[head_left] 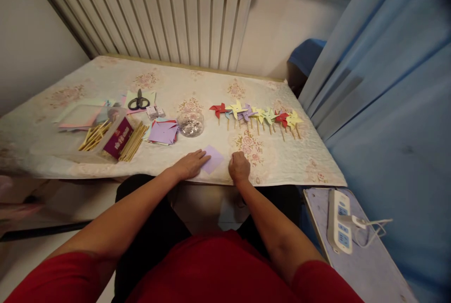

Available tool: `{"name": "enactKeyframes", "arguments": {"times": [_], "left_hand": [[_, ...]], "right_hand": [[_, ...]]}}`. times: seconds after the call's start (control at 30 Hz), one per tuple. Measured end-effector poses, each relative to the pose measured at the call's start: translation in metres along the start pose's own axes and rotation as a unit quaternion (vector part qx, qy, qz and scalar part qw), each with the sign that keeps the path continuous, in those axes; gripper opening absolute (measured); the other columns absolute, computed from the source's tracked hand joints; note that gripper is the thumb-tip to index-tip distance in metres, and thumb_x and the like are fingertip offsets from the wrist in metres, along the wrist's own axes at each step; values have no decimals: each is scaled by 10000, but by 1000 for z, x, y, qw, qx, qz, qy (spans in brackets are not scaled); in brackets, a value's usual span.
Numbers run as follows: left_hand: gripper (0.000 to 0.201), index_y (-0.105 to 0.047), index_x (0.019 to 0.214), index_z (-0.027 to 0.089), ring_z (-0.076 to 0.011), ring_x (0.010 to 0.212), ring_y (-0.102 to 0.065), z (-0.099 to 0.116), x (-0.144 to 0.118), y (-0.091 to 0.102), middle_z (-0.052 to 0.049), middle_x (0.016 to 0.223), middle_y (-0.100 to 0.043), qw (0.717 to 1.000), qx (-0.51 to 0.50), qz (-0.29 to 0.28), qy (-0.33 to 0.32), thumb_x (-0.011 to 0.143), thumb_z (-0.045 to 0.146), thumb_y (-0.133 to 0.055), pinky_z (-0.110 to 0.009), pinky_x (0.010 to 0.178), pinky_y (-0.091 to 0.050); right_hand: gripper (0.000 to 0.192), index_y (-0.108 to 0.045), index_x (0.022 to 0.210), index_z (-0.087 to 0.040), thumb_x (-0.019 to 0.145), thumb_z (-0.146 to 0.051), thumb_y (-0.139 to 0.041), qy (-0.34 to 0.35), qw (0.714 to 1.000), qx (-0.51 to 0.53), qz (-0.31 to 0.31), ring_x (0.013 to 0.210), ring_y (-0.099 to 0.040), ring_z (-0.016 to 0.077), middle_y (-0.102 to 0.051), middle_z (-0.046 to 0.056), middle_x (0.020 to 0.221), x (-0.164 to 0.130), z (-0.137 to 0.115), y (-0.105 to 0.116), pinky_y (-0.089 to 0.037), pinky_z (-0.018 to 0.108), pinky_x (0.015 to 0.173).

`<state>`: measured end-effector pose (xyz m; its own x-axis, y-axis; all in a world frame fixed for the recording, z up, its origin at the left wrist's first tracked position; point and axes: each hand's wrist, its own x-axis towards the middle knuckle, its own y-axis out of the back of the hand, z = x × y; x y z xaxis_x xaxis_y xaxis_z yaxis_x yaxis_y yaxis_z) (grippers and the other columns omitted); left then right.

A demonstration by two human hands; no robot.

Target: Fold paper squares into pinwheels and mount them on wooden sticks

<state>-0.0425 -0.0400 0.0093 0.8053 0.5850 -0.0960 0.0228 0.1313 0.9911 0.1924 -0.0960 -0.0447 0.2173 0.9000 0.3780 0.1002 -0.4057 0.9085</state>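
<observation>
A purple square of paper [213,160] lies turned like a diamond near the table's front edge. My left hand [190,164] rests flat, its outstretched fingertips on the paper's left side. Just right of the paper, my right hand [239,167] is curled into a fist on the tablecloth; whatever is inside, if anything, is hidden. Beyond the paper stands a clear round bowl [190,124] of small shiny pieces. To its left is a stack of coloured paper squares [163,132], purple on top. Several finished paper pinwheels [247,112] on sticks form a row at the right.
On the left, a plastic box [105,138] holds wooden sticks, with a stick bundle [133,141] beside it. Scissors [138,101] lie on paper near small white boxes [155,112]. A power strip [340,222] sits on a lower surface at right, near a blue curtain [387,96].
</observation>
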Motion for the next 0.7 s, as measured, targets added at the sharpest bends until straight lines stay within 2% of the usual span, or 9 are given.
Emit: {"name": "enactKeyframes", "arguments": {"times": [0.1, 0.2, 0.3, 0.4, 0.47, 0.57, 0.63, 0.7], "left_hand": [[586, -451, 1417, 159, -297, 1352, -445, -4, 3, 6, -172, 1415, -515, 1000, -1, -16, -27, 836, 98, -488, -407, 1072, -390], [482, -495, 1353, 188, -257, 1247, -525, -4, 8, 9, -150, 1284, -599, 999, -3, 8, -33, 877, 116, -465, -387, 1024, -423], [419, -517, 1315, 188, -242, 1166, -561, 1, 11, 8, -146, 1186, -635, 999, -6, 33, -19, 905, 133, -444, -378, 980, -442], [423, -521, 1322, 168, -254, 1153, -568, 6, 12, 5, -157, 1185, -641, 999, 0, 47, 11, 909, 138, -436, -381, 954, -446], [413, -543, 1306, 156, -263, 1124, -588, 9, 13, 5, -160, 1169, -655, 997, -3, 51, 51, 906, 151, -440, -381, 928, -454], [360, -599, 1239, 178, -250, 1039, -636, 11, 18, 8, -139, 1113, -692, 984, -49, 70, 157, 915, 200, -445, -357, 875, -473], [325, -633, 1178, 208, -229, 987, -661, 9, 22, 10, -106, 1075, -719, 962, -109, 105, 225, 919, 222, -438, -333, 854, -480], [306, -659, 1099, 217, -204, 939, -676, 6, 25, 12, -67, 1007, -741, 933, -189, 153, 267, 904, 204, -424, -308, 850, -487]], "right_hand": [[132, -615, 908, -172, 936, -168, -486, -4, 1000, 4, -4, 707, -487, 148, -606, 59, 950, 0, 0, 1, -287, 274, 601], [131, -614, 907, -169, 929, -156, -486, -3, 1000, 5, -6, 710, -488, 149, -606, 62, 952, 0, -1, 2, -287, 274, 602], [130, -613, 910, -169, 927, -154, -485, 1, 1000, 3, -8, 719, -493, 151, -607, 64, 954, 0, -1, 4, -291, 273, 606], [128, -612, 917, -171, 931, -164, -485, -1, 1000, -3, -12, 725, -497, 155, -607, 65, 961, 0, -1, 4, -292, 275, 605], [129, -612, 922, -171, 932, -164, -484, -2, 1000, -5, -17, 729, -500, 156, -607, 67, 966, 0, -1, 4, -293, 276, 604], [132, -614, 922, -174, 932, -164, -483, -3, 1000, -7, -15, 727, -502, 157, -607, 65, 964, 0, -1, 3, -291, 279, 600], [131, -614, 913, -177, 930, -165, -485, -3, 1000, -8, -9, 721, -503, 157, -608, 60, 959, 0, -1, 3, -290, 283, 595], [128, -614, 902, -178, 926, -165, -489, -2, 1000, -6, -6, 722, -506, 157, -610, 58, 953, 1, -1, 3, -292, 285, 595]]}}
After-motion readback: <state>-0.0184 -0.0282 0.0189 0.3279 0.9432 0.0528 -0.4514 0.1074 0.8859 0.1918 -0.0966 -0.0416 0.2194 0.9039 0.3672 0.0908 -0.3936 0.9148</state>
